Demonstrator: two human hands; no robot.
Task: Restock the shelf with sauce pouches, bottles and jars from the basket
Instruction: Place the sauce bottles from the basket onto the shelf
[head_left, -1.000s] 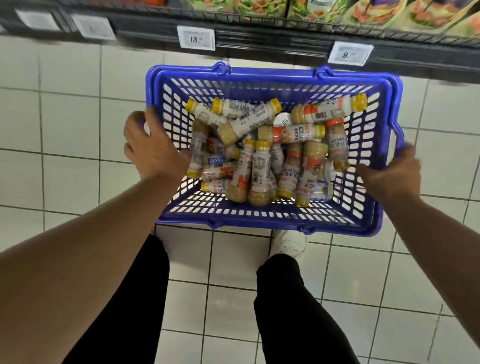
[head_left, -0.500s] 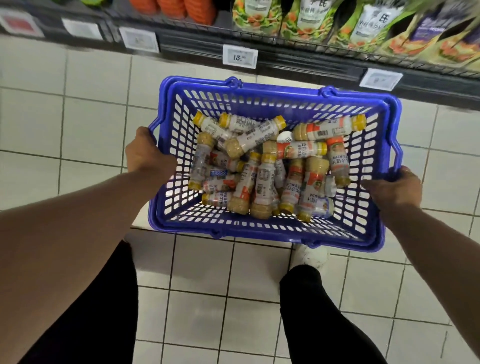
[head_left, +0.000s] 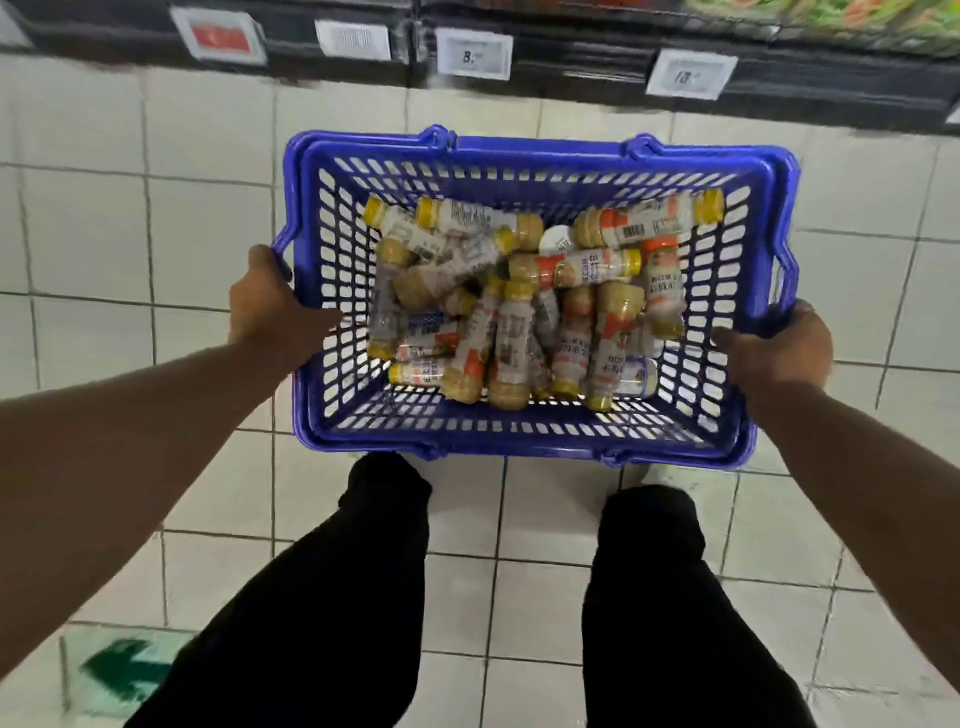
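1. Black trouser legs are filling the near foreground, the person standing on pale floor tiles beside a green arrow marking.

2. Both bare arms are reaching forward: the left hand is clenched around the left rim of the blue basket, and the right hand is gripping the right rim, the basket being carried clear of the floor between them.

3. Compared with half a second ago, the basket is sitting lower and more central in the view, and the shelf edge above is showing different price tags, including a red one at the left; the person appears to be walking along the aisle, so stocking is judged not yet begun.

4. Inside the basket, the sauce bottles are lying in a loose heap on their sides, yellow caps pointing various ways, orange-and-white labels showing; the pile looks unchanged from a moment earlier, with none taken out.

5. One bottle is resting along the far wall of the basket, cap toward the right corner.

6. Beyond the basket, the lowest shelf is running across the top of the view, with green packets only blurrily visible at upper right.

7. Next, by judgement, the basket is needing to be set down so a hand comes free.
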